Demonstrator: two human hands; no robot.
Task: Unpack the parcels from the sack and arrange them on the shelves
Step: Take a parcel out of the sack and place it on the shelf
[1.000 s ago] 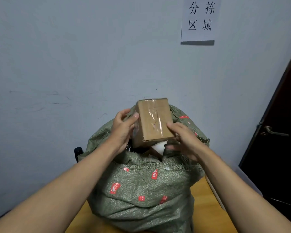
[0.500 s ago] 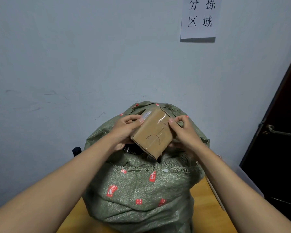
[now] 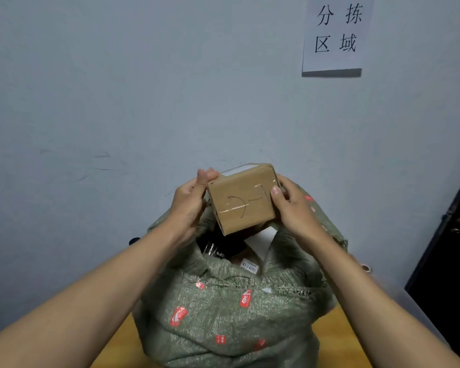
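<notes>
The small brown cardboard parcel, taped and marked in pen, is hanging above the open mouth of the green woven sack on the wooden desk. We are gripping its left end with our left hand, fingers curled round the edge, and clamping its right end with our right hand. We are reading the marking, we judge; next we are needing a turn toward the shelves, which are out of view.

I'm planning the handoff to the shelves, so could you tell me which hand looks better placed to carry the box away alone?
Probably the right hand: its thumb lies across the cardboard box. The left hand grips only the corner.
</notes>
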